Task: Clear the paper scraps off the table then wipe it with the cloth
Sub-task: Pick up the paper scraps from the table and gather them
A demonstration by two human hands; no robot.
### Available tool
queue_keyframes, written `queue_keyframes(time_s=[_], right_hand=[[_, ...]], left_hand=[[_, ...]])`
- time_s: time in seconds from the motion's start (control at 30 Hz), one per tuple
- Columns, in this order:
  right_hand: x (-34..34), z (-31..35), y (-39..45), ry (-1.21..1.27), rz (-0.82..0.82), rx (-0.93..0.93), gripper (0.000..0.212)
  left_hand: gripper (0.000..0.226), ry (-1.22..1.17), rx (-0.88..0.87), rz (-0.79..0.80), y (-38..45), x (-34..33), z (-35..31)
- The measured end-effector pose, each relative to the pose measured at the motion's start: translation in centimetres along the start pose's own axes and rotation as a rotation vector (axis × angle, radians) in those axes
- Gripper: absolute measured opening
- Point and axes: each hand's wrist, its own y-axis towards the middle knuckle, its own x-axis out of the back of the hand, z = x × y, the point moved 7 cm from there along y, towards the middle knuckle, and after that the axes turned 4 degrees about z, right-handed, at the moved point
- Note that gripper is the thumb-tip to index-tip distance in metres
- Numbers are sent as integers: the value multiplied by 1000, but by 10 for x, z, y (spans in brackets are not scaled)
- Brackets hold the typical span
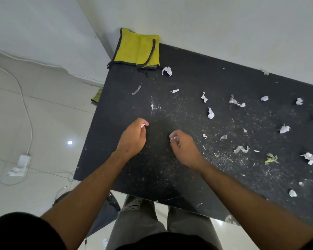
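The black table (188, 177) is dusty and strewn with several white paper scraps, such as one (167, 71) near the cloth and one (210, 113) in the middle. A yellow cloth (137, 49) with dark edging lies folded at the table's far left corner, partly over the edge. My left hand (133, 137) hovers over the table's left part with a small white scrap pinched at its fingertips. To its right, my right hand (183, 146) is curled around bits of white paper. More scraps lie spread to the right of both hands.
A white wall runs behind the table. The tiled floor (43, 114) to the left carries a white cable, a power strip (23, 160) and paper bits. My legs stand at the table's near edge, beside a dark bag on the floor (105, 213).
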Motion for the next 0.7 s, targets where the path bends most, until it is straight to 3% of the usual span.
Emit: queue_keyframes(time_s=[0.3, 0.4, 0.6, 0.7], right_hand=[[61, 28, 75, -2, -191, -15, 23], [70, 28, 106, -85, -183, 7, 20], [78, 28, 144, -228, -128, 12, 35], [77, 28, 152, -303, -108, 50, 22]], left_hand=[[17, 131, -1, -106, 48, 38, -2], [31, 147, 25, -123, 67, 49, -2], [40, 196, 71, -184, 107, 64, 7], [38, 257, 89, -158, 122, 65, 13]])
